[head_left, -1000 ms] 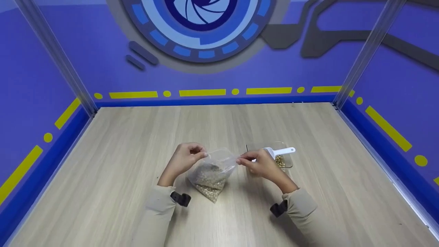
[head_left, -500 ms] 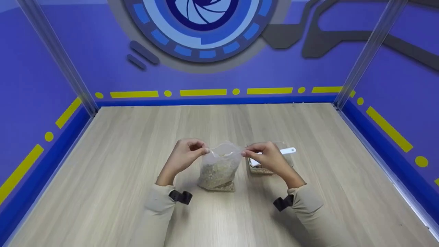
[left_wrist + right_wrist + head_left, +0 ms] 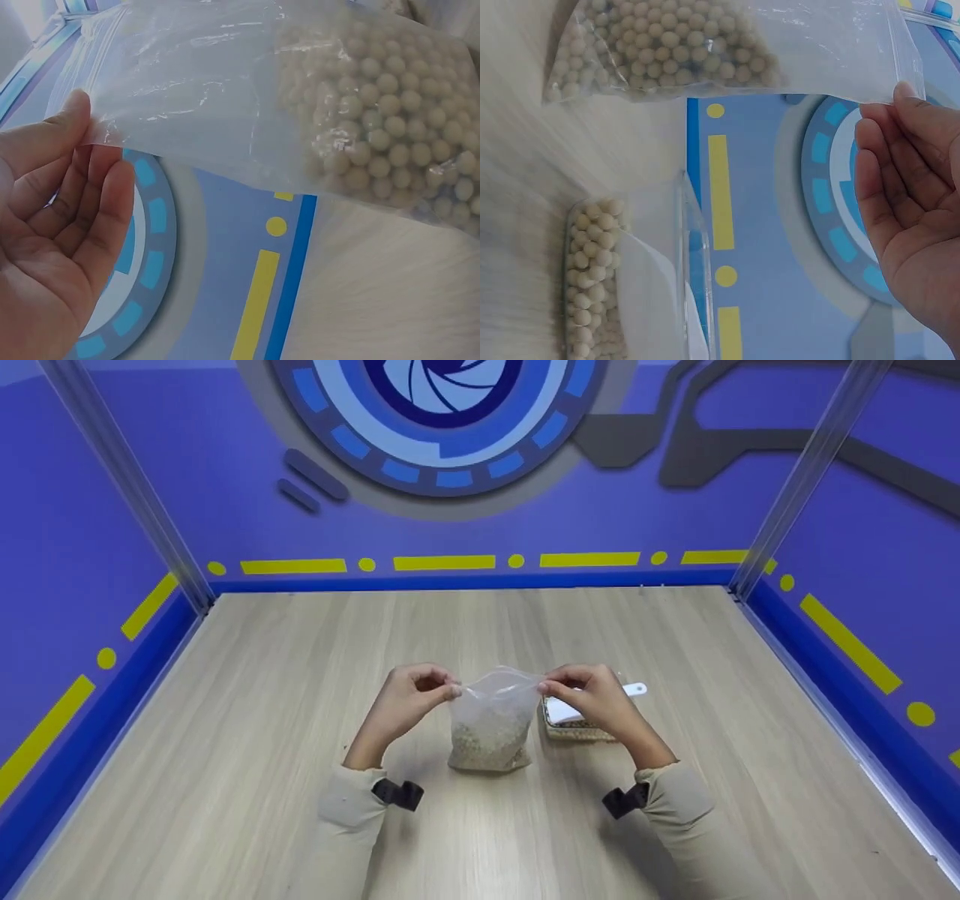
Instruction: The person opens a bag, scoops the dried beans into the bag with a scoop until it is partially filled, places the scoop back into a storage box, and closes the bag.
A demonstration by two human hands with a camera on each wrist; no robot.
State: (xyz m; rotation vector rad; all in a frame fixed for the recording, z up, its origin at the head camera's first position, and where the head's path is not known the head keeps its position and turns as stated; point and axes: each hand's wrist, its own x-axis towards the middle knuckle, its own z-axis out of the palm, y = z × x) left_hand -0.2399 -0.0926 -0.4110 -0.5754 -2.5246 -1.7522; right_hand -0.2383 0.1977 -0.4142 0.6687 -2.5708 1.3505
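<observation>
A clear zip-lock bag (image 3: 491, 727) stands upright on the table, its lower part filled with small round beige beads (image 3: 397, 120). My left hand (image 3: 409, 701) pinches the bag's top left corner between thumb and fingertips. At the opposite top corner, my right hand (image 3: 592, 697) pinches the plastic the same way. The zip strip near the mouth shows in the left wrist view. Behind and below the right hand stands a clear box (image 3: 694, 225) with more beads (image 3: 592, 262) and a white scoop (image 3: 566, 711) in it; the hand hides part of both.
The wooden table (image 3: 300, 660) is bounded by blue-purple panels (image 3: 465, 532) at the back and sides. The scoop's handle (image 3: 636, 689) sticks out past the box to the right. Dark wrist cameras (image 3: 399, 793) sit on both cuffs.
The bag went from tilted, with one bottom corner pointing toward me, to upright, and shifted right. Both hands moved up a little, the right one also to the right, both still holding the corners.
</observation>
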